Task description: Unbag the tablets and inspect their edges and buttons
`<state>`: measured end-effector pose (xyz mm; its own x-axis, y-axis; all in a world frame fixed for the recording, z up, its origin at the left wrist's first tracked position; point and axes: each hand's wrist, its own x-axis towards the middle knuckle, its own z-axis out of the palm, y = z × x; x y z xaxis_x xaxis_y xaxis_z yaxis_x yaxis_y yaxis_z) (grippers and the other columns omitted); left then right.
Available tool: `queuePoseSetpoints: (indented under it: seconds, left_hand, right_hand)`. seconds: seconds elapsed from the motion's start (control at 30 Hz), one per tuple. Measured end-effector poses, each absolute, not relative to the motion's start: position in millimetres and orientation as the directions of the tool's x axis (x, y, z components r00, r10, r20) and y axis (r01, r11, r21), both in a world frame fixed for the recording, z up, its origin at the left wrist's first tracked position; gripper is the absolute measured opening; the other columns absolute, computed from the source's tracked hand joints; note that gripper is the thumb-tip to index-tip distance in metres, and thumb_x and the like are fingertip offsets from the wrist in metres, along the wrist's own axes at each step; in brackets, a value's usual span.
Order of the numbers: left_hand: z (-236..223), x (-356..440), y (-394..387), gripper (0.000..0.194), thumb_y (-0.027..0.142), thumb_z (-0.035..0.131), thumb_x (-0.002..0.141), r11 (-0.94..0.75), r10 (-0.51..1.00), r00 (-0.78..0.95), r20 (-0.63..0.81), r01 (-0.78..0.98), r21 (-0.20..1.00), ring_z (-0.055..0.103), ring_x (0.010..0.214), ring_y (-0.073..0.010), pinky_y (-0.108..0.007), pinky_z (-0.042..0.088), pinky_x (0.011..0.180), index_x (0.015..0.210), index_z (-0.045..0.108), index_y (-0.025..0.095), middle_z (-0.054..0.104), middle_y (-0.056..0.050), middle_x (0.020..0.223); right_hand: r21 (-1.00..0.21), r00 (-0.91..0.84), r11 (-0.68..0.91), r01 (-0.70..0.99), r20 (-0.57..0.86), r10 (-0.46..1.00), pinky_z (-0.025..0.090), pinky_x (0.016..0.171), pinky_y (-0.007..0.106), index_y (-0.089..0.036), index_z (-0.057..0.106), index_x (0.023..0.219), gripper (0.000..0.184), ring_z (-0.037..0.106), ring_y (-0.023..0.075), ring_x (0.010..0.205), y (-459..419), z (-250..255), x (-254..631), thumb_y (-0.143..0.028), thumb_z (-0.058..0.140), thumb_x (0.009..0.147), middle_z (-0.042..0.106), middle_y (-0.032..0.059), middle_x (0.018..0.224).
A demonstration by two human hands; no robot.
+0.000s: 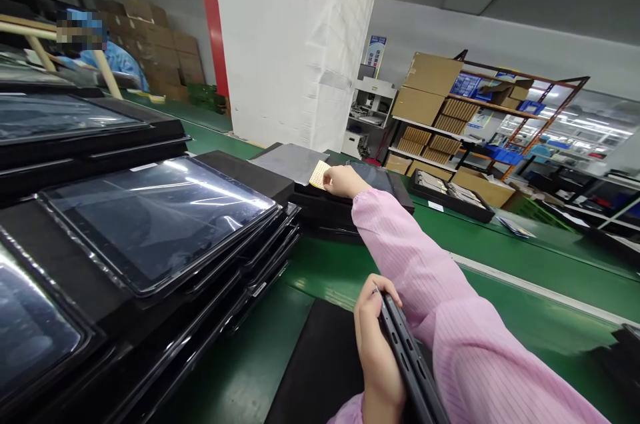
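Note:
My left hand (377,344), low in the view, is closed around a slim dark tablet-like device (413,361) with slots along its edge. The device stands tilted, edge up, above a black mat (317,367). Reaching forward, my right hand (345,181) pinches the edge of a small yellow sheet of dotted stickers (319,174). That sheet lies at the corner of a grey sheet (290,163) on a black foam tray. Beside my right wrist is another tray with a dark screen panel (373,175). My right forearm partly covers the device's far side.
Stacked black trays with film-covered screen panels (165,217) fill the left. A black box of parts (450,196) sits on the green bench (435,231) at right. Behind rise a white pillar (280,44) and shelves with cartons. A person in blue (117,61) is far left.

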<state>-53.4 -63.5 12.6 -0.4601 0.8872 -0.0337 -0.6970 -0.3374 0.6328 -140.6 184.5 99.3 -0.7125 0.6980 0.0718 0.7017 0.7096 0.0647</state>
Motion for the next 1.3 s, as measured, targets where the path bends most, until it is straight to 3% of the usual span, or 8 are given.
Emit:
queuePoseSetpoints:
  seconds: [0.37,0.5,0.63,0.7,0.8,0.93,1.13,1.3]
  left_hand:
    - [15,-55,-64,0.034,0.043,0.047,0.087,-0.345,0.884,-0.467,-0.002,-0.657,0.671,0.038,0.059,-0.0156,-0.029,0.033,0.054,0.062,0.054,0.021,0.044,-0.001,0.063]
    - [22,-60,-64,0.033,0.043,0.047,0.084,-0.357,0.867,-0.497,0.026,-0.584,0.729,0.038,0.057,-0.0161,-0.030,0.033,0.054,0.059,0.054,0.022,0.045,-0.001,0.061]
    - [31,-66,-64,0.029,0.043,0.049,0.078,-0.373,0.856,-0.512,0.070,-0.519,0.769,0.036,0.052,-0.0154,-0.031,0.032,0.050,0.058,0.053,0.023,0.043,0.000,0.057]
    - [33,-66,-65,0.028,0.042,0.049,0.079,-0.395,0.851,-0.516,0.097,-0.507,0.766,0.036,0.051,-0.0153,-0.031,0.032,0.050,0.058,0.053,0.023,0.043,0.001,0.056]
    - [36,-63,-67,0.029,0.041,0.048,0.081,-0.411,0.857,-0.496,0.140,-0.494,0.766,0.035,0.052,-0.0153,-0.031,0.032,0.051,0.059,0.055,0.023,0.041,0.001,0.056]
    - [39,-52,-74,0.033,0.047,0.050,0.081,-0.433,0.869,-0.443,0.219,-0.471,0.768,0.038,0.056,-0.0165,-0.032,0.034,0.054,0.060,0.054,0.023,0.047,-0.001,0.060]
    - [39,-33,-93,0.036,0.051,0.046,0.088,-0.398,0.917,-0.242,0.319,-0.466,0.791,0.037,0.059,-0.0181,-0.033,0.033,0.057,0.067,0.056,0.023,0.045,-0.001,0.065]
    - [42,-23,-104,0.039,0.055,0.046,0.087,-0.408,0.913,-0.178,0.367,-0.404,0.819,0.040,0.061,-0.0198,-0.035,0.034,0.058,0.066,0.057,0.024,0.047,-0.002,0.064]
  right_hand:
    - [-0.045,-0.665,0.684,0.728,0.194,0.721,0.057,0.095,0.047,-0.016,0.067,0.118,0.025,0.069,0.0235,0.107,171,117,-132,-0.034,0.067,0.100,0.070,0.0079,0.120]
    - [-0.084,-0.615,0.672,0.736,0.334,0.715,0.042,0.112,0.048,-0.015,0.073,0.111,0.021,0.071,0.0219,0.107,131,140,-86,-0.015,0.054,0.102,0.077,0.0073,0.110]
    - [-0.099,-0.551,0.625,0.774,0.379,0.743,0.037,0.117,0.047,-0.020,0.075,0.112,0.025,0.072,0.0229,0.107,45,136,21,-0.021,0.055,0.097,0.078,0.0056,0.116]
    - [-0.130,-0.460,0.521,0.843,0.326,0.826,0.048,0.107,0.050,-0.018,0.075,0.114,0.033,0.073,0.0304,0.108,-9,113,89,-0.034,0.056,0.093,0.079,0.0104,0.116]
    - [-0.126,-0.052,0.061,0.990,0.074,0.996,0.056,0.097,0.053,-0.017,0.074,0.118,0.051,0.073,0.0388,0.110,-84,54,183,-0.049,0.052,0.086,0.077,0.0177,0.118]
    - [-0.100,0.387,-0.399,0.912,-0.123,0.914,0.055,0.100,0.055,-0.013,0.073,0.112,0.062,0.068,0.0445,0.120,-147,-30,248,-0.059,0.052,0.075,0.073,0.0248,0.124]
    - [-0.298,0.464,-0.475,0.828,-0.113,0.879,0.048,0.110,0.055,-0.015,0.064,0.107,0.077,0.062,0.0481,0.127,-173,-76,250,-0.073,0.052,0.059,0.067,0.0300,0.129]
    - [-0.413,0.466,-0.463,0.784,-0.101,0.879,0.052,0.101,0.056,-0.024,0.057,0.089,0.056,0.067,0.0472,0.115,-158,-63,257,-0.066,0.061,0.052,0.073,0.0233,0.109]
